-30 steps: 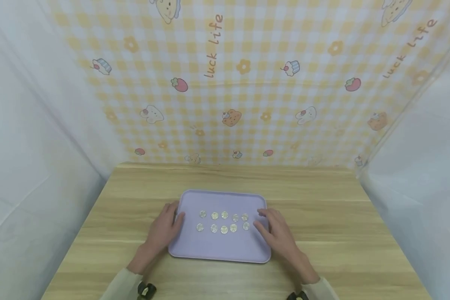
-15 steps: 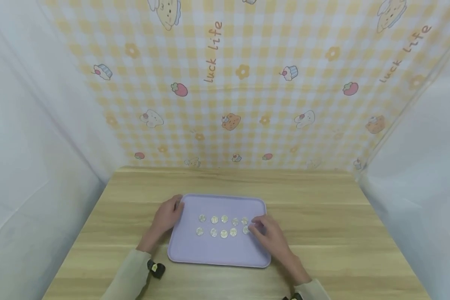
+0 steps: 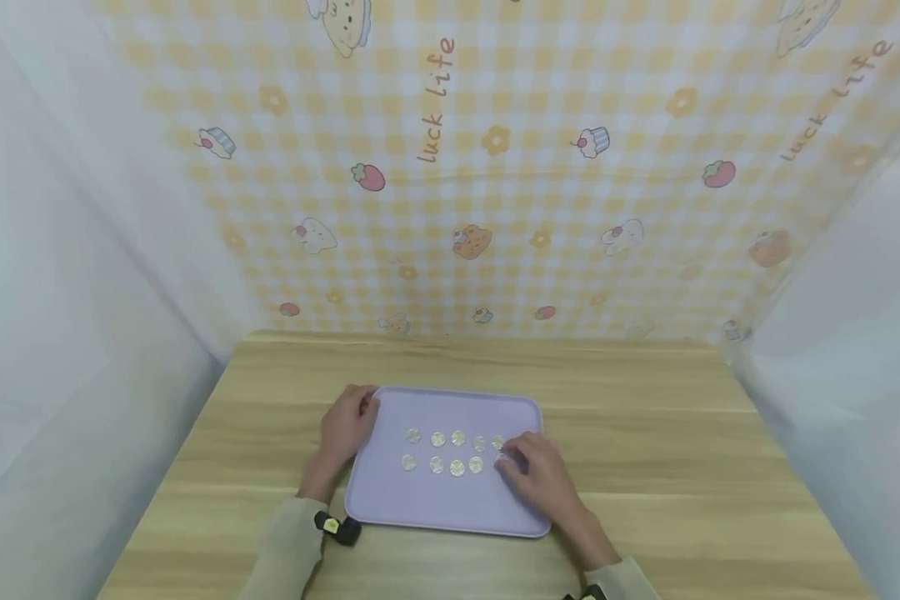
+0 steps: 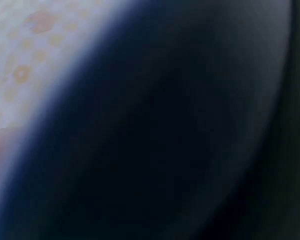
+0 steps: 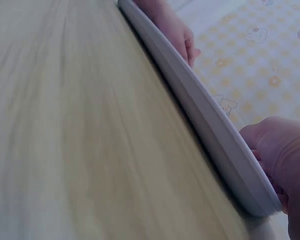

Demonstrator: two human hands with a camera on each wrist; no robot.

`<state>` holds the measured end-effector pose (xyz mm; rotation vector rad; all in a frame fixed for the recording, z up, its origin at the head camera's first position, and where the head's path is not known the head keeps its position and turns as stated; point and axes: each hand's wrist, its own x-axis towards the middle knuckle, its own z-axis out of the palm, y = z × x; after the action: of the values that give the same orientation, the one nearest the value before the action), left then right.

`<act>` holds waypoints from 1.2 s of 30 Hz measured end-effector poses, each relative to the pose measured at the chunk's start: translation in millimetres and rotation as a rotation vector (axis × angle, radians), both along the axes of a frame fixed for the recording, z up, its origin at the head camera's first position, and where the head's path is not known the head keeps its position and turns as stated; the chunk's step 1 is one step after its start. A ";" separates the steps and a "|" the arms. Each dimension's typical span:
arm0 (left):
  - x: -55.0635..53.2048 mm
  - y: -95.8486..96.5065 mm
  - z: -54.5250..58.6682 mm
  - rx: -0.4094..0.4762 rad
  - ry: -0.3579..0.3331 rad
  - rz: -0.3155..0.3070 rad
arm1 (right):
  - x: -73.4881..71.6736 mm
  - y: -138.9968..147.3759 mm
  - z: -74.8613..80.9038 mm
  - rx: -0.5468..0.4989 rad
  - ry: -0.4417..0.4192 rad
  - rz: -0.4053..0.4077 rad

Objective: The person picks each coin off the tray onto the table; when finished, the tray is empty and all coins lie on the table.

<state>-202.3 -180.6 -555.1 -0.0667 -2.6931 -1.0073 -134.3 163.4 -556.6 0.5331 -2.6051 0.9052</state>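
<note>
A pale purple tray (image 3: 435,507) lies on the table, bearing two rows of small, shiny round coins (image 3: 457,437). My left hand (image 3: 347,425) grips the tray's far left corner, thumb on the rim and fingers curled outside it. Over the tray's right side, my right hand (image 3: 546,479) pinches at the rightmost coin (image 3: 502,458) of the near row, which its fingertips partly cover. In the right wrist view, the tray's side (image 5: 205,115) runs between my right hand (image 5: 292,155) and my left hand (image 5: 175,32). A dark blur hides the work in the left wrist view.
The wooden table (image 3: 645,467) extends around the tray. Behind it hangs a yellow checked cloth (image 3: 540,192) with cartoon prints, and white sheets (image 3: 67,333) enclose both sides. A black wrist device (image 3: 339,528) sits at the left cuff, near the tray's front left corner.
My right hand has come in from the tray's right edge to the rightmost near coin, its fingers closing in. My left hand has slid along the left rim to the far corner.
</note>
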 end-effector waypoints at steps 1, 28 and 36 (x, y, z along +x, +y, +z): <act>0.0 2.2 -1.2 0.006 0.013 0.009 | -0.1 0.1 -0.7 0.016 0.011 -0.002; -2.5 5.0 -4.3 0.160 0.038 0.042 | -7.4 -3.7 16.1 0.127 -0.237 0.028; -1.2 5.4 -5.2 0.166 0.019 0.045 | -8.8 -2.9 20.6 0.122 -0.287 0.065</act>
<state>-203.5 -175.3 -560.3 0.0164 -2.5708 -1.2048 -143.2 160.5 -536.0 0.5587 -2.9322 0.9055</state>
